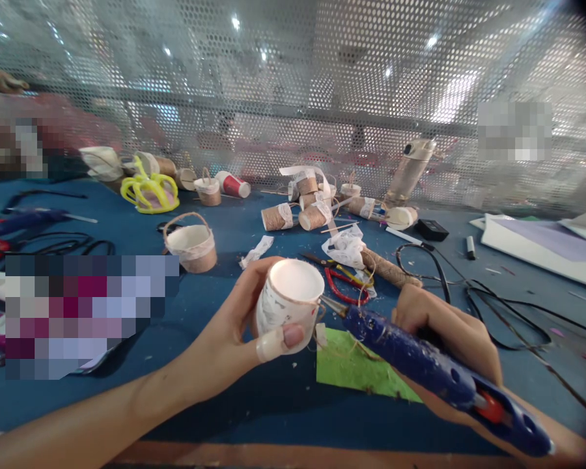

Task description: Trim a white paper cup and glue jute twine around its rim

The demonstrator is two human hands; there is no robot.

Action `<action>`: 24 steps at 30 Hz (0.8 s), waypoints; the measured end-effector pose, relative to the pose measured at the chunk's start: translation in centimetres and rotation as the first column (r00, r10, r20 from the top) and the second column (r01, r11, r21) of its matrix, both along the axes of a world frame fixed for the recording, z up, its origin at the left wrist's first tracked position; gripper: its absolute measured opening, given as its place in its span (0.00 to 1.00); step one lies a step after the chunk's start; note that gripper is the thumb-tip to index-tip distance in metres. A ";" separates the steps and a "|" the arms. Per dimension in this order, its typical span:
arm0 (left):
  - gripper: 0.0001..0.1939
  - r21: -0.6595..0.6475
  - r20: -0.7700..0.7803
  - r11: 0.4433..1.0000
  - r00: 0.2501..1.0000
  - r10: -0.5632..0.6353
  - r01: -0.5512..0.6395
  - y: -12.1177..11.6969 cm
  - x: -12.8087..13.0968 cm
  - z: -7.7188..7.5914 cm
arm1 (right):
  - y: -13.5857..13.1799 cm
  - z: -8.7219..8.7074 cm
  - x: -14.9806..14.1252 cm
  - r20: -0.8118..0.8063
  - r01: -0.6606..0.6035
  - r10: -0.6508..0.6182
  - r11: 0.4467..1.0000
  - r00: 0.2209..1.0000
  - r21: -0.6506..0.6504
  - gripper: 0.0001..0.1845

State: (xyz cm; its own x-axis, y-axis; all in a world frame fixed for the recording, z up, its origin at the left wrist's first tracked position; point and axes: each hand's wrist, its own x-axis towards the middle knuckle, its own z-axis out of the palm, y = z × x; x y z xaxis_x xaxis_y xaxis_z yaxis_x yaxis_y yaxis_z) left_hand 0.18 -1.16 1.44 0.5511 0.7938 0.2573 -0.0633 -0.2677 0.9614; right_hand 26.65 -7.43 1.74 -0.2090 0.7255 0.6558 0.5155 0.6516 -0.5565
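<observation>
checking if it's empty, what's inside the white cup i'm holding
Just pale inner wall shows in the white cup; no contents visible. Its near side hides part of the inside, perhaps the bottom too.

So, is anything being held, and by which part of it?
The left hand holds the cup by its side wall; the right hand holds the glue gun by its body, around the middle.

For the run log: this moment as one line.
left hand: holds white cup | right hand: holds blue glue gun, nozzle at cup
</observation>
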 end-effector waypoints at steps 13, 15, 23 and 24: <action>0.29 0.113 -0.058 0.988 0.992 0.113 -0.106 0.0 0.4 -0.2 | -0.1 0.0 0.3 0.088 -0.008 0.005 1.000 0.996 0.031 0.14; 0.29 0.132 -0.056 0.985 0.991 0.123 -0.115 0.0 0.4 -0.2 | -0.1 0.0 0.2 0.093 0.001 -0.004 0.999 0.996 0.040 0.14; 0.26 0.098 -0.059 0.993 0.996 0.066 -0.060 0.0 0.0 0.1 | 0.1 0.0 0.0 0.037 0.033 -0.035 0.998 0.999 0.053 0.14; 0.26 0.091 -0.055 0.994 0.997 0.058 -0.053 0.0 0.0 0.1 | 0.1 0.0 0.0 0.030 0.037 -0.038 0.998 0.999 0.058 0.14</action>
State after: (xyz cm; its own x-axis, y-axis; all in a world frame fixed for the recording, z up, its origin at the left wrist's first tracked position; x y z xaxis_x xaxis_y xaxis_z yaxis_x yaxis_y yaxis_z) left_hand 0.17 -1.15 1.53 0.5230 0.7985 0.2981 0.0083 -0.3545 0.9350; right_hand 26.61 -7.31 1.70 -0.2034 0.6944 0.6902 0.5568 0.6619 -0.5019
